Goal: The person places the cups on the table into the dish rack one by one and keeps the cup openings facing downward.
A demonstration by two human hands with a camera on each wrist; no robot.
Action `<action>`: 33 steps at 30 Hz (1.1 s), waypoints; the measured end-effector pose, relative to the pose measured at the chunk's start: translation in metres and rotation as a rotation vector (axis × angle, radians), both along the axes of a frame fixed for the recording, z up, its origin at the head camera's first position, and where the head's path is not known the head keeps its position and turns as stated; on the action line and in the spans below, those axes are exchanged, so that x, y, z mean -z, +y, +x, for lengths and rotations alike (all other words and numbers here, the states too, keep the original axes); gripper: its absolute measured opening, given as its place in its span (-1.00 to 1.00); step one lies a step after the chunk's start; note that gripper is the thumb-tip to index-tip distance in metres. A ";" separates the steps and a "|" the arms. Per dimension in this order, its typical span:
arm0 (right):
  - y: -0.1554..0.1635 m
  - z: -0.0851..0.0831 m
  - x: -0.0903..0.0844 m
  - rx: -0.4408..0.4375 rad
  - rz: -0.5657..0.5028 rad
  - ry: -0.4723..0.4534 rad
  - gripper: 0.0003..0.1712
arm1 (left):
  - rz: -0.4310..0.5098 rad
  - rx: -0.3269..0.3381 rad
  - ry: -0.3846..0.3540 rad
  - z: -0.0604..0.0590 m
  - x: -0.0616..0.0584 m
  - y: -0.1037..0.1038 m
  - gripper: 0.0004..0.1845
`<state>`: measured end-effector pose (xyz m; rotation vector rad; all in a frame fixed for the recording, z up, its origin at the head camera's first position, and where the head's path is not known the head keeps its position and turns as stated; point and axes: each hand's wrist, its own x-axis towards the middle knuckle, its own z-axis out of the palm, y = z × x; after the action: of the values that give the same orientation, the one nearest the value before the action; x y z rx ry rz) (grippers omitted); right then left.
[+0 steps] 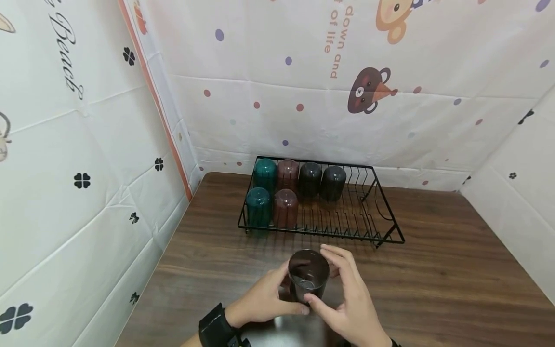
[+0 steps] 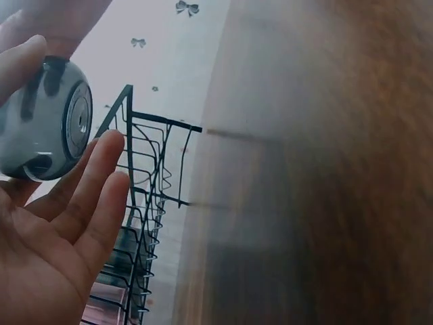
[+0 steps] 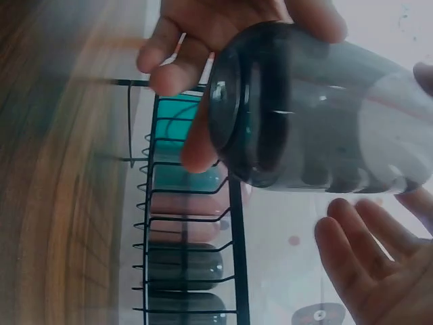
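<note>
A dark grey see-through glass cup (image 1: 309,277) is held mouth up between both hands, above the near part of the table. My left hand (image 1: 260,300) grips it from the left, its thumb on the near side and fingers behind. From the right, my right hand (image 1: 353,308) holds it near the rim, thumb in front and index finger at the far edge. In the left wrist view, the base of the cup (image 2: 40,128) faces the table. Left-hand fingers bend round the lower part of the cup (image 3: 311,115) in the right wrist view.
A black wire rack (image 1: 347,235) stands behind the hands on the brown wood table (image 1: 433,270). Upside down in it are two teal cups (image 1: 258,207), two pink cups (image 1: 286,209) and two dark grey cups (image 1: 333,184). Printed white cloth (image 1: 260,120) hangs around the table.
</note>
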<state>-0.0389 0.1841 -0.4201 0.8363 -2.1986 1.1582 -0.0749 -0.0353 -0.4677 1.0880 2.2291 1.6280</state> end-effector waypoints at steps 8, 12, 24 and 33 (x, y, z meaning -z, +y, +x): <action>0.000 0.003 0.005 -0.002 0.062 -0.125 0.16 | -0.044 0.004 0.032 0.002 -0.001 -0.001 -0.18; 0.002 0.002 0.007 0.028 0.058 -0.163 0.20 | -0.059 -0.031 0.027 0.001 0.000 -0.002 -0.21; 0.011 -0.001 0.012 0.024 0.007 -0.183 0.19 | -0.013 -0.116 0.047 -0.001 -0.004 -0.006 -0.22; 0.013 0.000 0.015 0.075 0.015 -0.213 0.19 | 0.041 -0.156 0.105 -0.003 -0.004 -0.014 -0.19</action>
<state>-0.0390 0.1974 -0.4350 0.6559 -2.3905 1.2450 -0.0779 -0.0495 -0.4636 1.0569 2.4133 1.7210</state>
